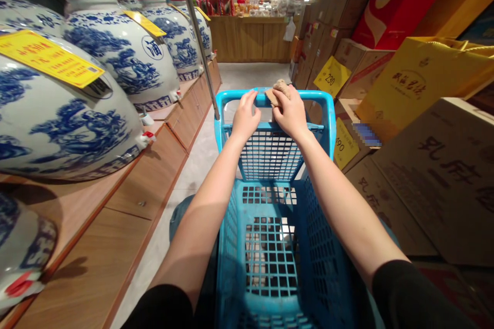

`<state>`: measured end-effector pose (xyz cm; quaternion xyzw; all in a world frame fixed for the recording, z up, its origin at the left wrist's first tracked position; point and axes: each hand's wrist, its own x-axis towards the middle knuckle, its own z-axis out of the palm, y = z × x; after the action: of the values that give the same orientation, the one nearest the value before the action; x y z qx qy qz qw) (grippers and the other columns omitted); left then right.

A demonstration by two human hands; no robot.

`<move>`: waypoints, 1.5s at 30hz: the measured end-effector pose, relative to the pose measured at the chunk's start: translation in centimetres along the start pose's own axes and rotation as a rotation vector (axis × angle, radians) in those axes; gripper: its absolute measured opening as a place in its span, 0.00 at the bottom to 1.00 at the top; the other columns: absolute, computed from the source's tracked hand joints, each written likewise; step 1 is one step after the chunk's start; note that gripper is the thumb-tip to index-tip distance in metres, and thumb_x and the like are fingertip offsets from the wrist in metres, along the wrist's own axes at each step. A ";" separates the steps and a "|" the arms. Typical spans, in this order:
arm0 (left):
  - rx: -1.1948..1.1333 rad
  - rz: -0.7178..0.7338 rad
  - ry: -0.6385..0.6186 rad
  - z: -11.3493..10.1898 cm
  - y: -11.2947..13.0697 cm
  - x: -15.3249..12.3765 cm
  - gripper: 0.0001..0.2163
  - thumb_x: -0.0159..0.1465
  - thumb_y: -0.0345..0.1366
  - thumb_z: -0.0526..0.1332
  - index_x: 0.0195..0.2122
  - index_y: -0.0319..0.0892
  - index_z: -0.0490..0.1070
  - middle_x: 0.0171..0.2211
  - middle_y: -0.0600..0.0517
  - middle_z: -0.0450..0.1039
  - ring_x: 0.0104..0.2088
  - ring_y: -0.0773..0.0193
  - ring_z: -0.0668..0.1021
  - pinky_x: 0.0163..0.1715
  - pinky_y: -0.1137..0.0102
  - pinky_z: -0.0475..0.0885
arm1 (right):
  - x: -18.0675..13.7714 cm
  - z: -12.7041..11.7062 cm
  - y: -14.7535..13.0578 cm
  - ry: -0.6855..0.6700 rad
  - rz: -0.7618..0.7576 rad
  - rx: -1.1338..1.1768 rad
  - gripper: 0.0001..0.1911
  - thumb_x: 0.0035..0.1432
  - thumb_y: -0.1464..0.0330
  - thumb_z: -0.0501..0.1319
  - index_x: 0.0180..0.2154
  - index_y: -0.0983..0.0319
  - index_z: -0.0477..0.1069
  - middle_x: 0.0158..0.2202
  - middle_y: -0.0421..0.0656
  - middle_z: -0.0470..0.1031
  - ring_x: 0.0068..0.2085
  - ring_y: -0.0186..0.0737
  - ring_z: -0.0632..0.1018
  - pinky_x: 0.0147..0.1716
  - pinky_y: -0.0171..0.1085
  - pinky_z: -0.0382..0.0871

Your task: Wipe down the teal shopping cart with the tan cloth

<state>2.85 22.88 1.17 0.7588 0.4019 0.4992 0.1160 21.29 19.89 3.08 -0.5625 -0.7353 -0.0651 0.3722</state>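
Blue cart handle (263, 97) | left hand (246, 115) gripping, right hand (291, 114) clutching cloth (283, 89) | tags "230" (332, 76), "490" (345, 144)

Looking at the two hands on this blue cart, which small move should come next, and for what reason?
Probably, the right hand should slide the tan cloth along the blue handle toward its right end. The cloth is already held at the handle near its middle, the left hand is at the handle to the left, and the stretch to the right is unobstructed.
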 end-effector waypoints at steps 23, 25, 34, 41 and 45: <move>-0.015 -0.035 -0.019 -0.1 0.4 -0.1 0.28 0.63 0.25 0.56 0.65 0.44 0.70 0.69 0.45 0.68 0.71 0.51 0.69 0.74 0.55 0.62 | 0.1 0.0 0.9 0.071 0.057 0.000 0.28 0.62 0.69 0.56 0.63 0.56 0.73 0.70 0.51 0.69 0.71 0.60 0.65 0.68 0.68 0.59; -0.014 -0.029 -0.019 -0.1 0.3 -0.1 0.28 0.63 0.25 0.56 0.65 0.44 0.71 0.69 0.44 0.69 0.70 0.51 0.69 0.74 0.55 0.61 | 0.0 0.3 0.6 0.067 0.024 -0.007 0.29 0.61 0.69 0.57 0.63 0.57 0.73 0.71 0.51 0.68 0.72 0.61 0.63 0.68 0.68 0.58; -0.025 -0.019 -0.018 0.0 0.0 0.0 0.29 0.63 0.25 0.56 0.66 0.46 0.70 0.69 0.46 0.68 0.71 0.52 0.69 0.74 0.55 0.62 | 0.2 -0.3 1.2 0.067 0.058 0.026 0.27 0.63 0.70 0.55 0.63 0.58 0.73 0.69 0.52 0.70 0.70 0.60 0.67 0.68 0.66 0.60; -0.005 -0.023 -0.019 0.0 -0.1 0.0 0.28 0.63 0.25 0.56 0.65 0.44 0.70 0.69 0.44 0.68 0.70 0.52 0.69 0.73 0.57 0.63 | 0.0 0.2 0.3 0.030 -0.022 0.024 0.28 0.62 0.70 0.58 0.63 0.56 0.73 0.71 0.49 0.67 0.73 0.61 0.62 0.70 0.70 0.53; -0.005 -0.024 -0.020 0.1 -0.2 0.0 0.28 0.63 0.25 0.56 0.66 0.44 0.70 0.69 0.44 0.67 0.70 0.51 0.69 0.72 0.56 0.64 | 0.2 -0.4 1.2 0.069 0.090 0.044 0.27 0.62 0.70 0.55 0.61 0.56 0.74 0.67 0.51 0.71 0.70 0.61 0.67 0.67 0.72 0.56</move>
<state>2.80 23.02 0.99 0.7586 0.4086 0.4912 0.1277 22.51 20.23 3.08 -0.5843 -0.6972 -0.0515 0.4122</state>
